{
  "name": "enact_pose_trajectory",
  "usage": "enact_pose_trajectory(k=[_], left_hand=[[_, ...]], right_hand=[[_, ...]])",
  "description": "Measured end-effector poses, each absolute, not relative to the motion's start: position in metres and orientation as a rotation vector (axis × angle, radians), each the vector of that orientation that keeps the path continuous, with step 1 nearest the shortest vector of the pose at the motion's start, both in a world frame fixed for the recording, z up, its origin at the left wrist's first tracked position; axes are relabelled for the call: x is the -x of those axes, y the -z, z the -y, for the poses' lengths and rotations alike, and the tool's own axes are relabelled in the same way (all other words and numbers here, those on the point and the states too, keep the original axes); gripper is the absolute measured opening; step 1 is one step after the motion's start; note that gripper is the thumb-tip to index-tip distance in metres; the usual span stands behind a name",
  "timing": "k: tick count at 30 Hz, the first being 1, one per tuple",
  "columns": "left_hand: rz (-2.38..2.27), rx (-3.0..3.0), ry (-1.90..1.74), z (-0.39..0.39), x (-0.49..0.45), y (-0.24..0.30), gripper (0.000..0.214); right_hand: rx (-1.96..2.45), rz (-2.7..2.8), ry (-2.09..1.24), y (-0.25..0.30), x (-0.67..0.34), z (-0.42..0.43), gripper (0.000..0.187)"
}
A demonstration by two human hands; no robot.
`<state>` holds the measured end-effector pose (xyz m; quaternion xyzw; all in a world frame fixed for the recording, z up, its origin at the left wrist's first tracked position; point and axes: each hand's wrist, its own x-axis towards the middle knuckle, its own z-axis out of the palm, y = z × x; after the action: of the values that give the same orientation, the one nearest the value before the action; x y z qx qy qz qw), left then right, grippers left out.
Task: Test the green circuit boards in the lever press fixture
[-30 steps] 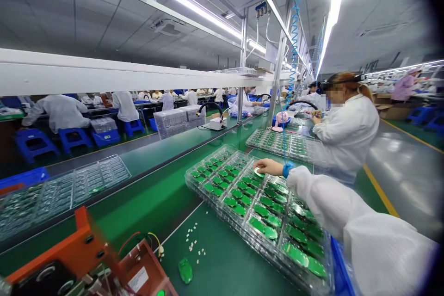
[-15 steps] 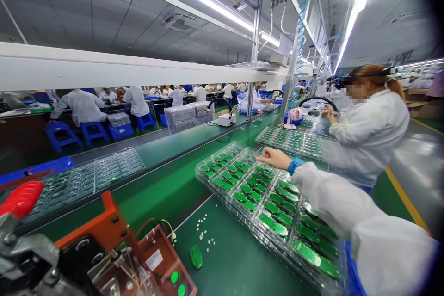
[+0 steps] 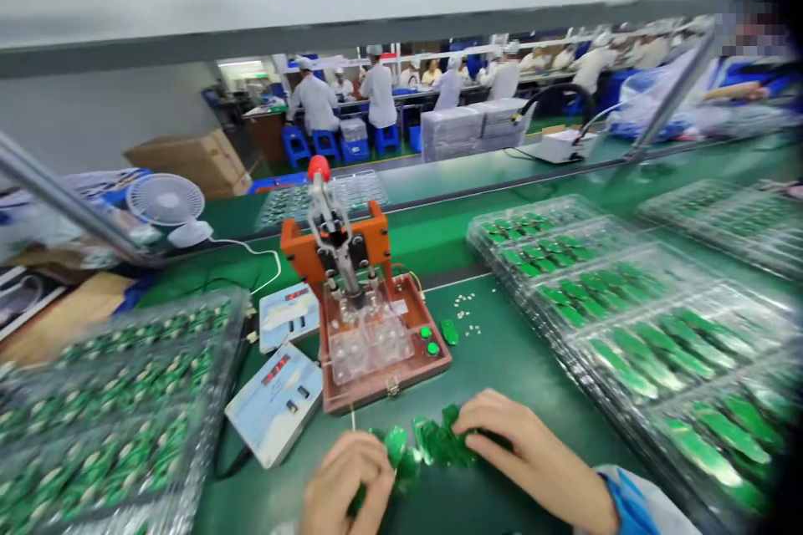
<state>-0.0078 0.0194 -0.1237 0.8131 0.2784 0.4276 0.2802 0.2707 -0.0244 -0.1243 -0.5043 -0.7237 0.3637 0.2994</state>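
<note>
Several boards (image 3: 432,441) bunch over the table (image 3: 502,364) before the fixture (image 3: 370,334): my right fingers (image 3: 495,411), now back from the tray (image 3: 568,364), pinch some; my left fingers (image 3: 360,453) curl alongside, hold unclear. Work apparently becomes two-handed.

This is an electronics factory: trays (image 3: 568,361) of green boards (image 3: 622,367), a clamp fixture (image 3: 342,255), white-coated workers (image 3: 379,94).

Two hands (image 3: 524,447), two display boxes (image 3: 274,403), one clamp fixture (image 3: 360,326), two buttons (image 3: 432,349), one fan (image 3: 166,199).
</note>
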Motion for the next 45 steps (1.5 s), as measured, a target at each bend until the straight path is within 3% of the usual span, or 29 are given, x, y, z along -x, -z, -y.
enact_pose_trajectory(k=[4,9,23,29,34,40,45], left_hand=[[-0.947,-2.333,-0.926,-0.022,0.043,0.123,0.008],[-1.117,-2.443,-0.652,-0.017,0.075,0.132,0.017],[-1.203,-2.477,-0.515,-0.016,0.067,0.143,0.016],[-1.225,-2.394,-0.609,-0.013,0.065,0.142,0.022],[-1.22,-2.369,-0.83,-0.024,0.064,0.114,0.023],[-1.213,-2.555,-0.918,-0.079,0.039,0.084,0.016],[-1.179,-2.599,-0.851,-0.108,0.025,0.087,0.017]], right_hand=[[1.341,1.95,-1.087,0.144,-0.282,-0.004,0.027],[1.393,2.012,-1.229,0.15,-0.303,-0.009,0.037],[1.395,2.049,-1.202,0.161,-0.298,-0.008,0.038],[1.391,2.033,-1.131,0.159,-0.297,-0.006,0.039],[1.312,1.971,-0.968,0.131,-0.287,-0.01,0.027],[1.136,2.016,-0.566,0.101,-0.252,-0.07,0.024],[1.033,2.101,-0.466,0.109,-0.233,-0.111,0.028]])
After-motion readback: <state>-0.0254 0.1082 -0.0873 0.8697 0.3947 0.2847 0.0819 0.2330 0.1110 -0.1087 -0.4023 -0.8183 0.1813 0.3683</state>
